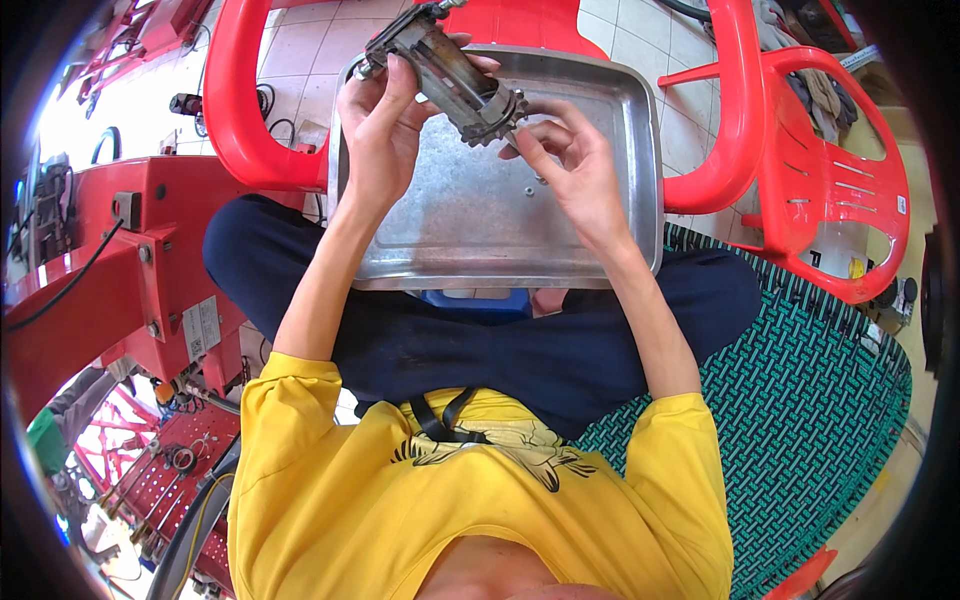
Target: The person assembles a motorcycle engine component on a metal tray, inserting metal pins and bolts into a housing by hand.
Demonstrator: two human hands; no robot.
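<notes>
Fingers [400, 82] of the left hand [382, 130] wrap the metal cylinder [448, 82] above the far half of the tray [480, 268] while the right hand [577, 165] pinches its near, toothed end [492, 122], work seemingly under way, one small piece [529, 190] loose below, how much remains unclear.

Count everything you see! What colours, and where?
Metal part: 1, grey, over the tray
Tray: 1, silver, under the hands
Small bit: at least 1, grey, in the tray
Front chair: 1, red, around the tray
Side chair: 1, red, right
Woven seat: 1, green and black, right
Machine: 1, red, left
Tiled floor: 1, pale, top
Clutter: too small to count, mixed, edges
Shirt: 1, yellow, bottom
Trousers: 1 pair, navy, middle
Left hand: 1, bare, around the metal part
Right hand: 1, bare, at its toothed end
</notes>
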